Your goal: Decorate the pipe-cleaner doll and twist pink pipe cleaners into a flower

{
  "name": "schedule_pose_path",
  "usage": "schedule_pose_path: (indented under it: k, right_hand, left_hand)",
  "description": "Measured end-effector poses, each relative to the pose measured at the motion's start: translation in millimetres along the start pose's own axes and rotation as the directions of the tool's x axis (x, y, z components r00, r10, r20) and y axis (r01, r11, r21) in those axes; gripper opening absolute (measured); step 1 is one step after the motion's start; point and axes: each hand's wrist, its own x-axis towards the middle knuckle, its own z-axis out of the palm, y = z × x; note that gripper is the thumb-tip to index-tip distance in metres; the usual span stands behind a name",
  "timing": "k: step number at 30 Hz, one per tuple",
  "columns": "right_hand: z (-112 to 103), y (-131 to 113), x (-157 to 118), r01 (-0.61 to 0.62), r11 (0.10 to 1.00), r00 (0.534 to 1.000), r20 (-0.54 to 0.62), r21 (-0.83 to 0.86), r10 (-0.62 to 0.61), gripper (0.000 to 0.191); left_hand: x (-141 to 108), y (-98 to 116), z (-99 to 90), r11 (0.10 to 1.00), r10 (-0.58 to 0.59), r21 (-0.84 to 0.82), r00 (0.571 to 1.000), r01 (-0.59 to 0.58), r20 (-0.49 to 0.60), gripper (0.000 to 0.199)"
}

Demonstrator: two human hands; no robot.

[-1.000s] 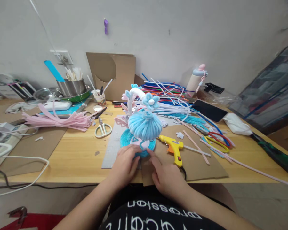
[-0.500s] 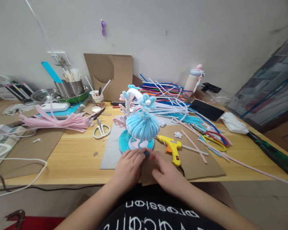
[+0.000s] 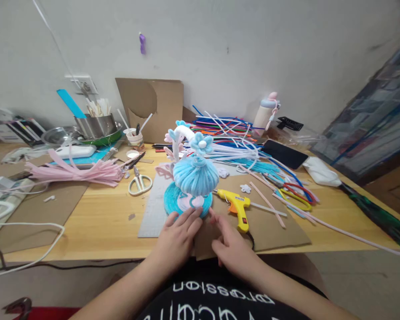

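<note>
Left hand [image 3: 177, 233] lies unclenched on the front rim of the blue-and-white, lamp-shaped fuzzy-stem ornament [image 3: 196, 178] just ahead; right hand [image 3: 232, 240], index extended, shows nothing held. A rightward push could strike the yellow plastic glue gun [image 3: 238, 206].

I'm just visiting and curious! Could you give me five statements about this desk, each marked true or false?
1. The yellow glue gun lies on cardboard. True.
2. The pink bundle is left of the scissors. True.
3. The left hand grips the scissors. False: it is at the near edge of the round blue base.
4. The bottle lies on its side. False: it stands upright.
5. The right hand is holding the glue gun. False: it is beside it.
</note>
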Motion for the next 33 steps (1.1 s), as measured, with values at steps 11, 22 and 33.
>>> schedule_pose_path:
  k: [11, 22, 33]
  right_hand:
    - [4.7, 6.6, 2.4, 0.008, 0.999, 0.998, 0.065, 0.047, -0.011, 0.068]
    - [4.8, 7.3, 1.1, 0.071, 0.997, 0.997, 0.007, 0.004, -0.071, 0.063]
    - [-3.3, 0.1, -0.7, 0.365, 0.904, 0.901, -0.161, -0.221, -0.403, 0.049]
  left_hand:
    - [4.0, 4.1, -1.0, 0.999, -0.051, -0.006, 0.998, 0.051, 0.039, 0.038]
    - [10.3, 3.0, -3.4, 0.993, -0.066, -0.091, 0.997, 0.068, 0.025, 0.043]
    - [-3.6, -17.3, 2.0, 0.896, -0.209, -0.413, 0.976, 0.163, -0.068, 0.042]
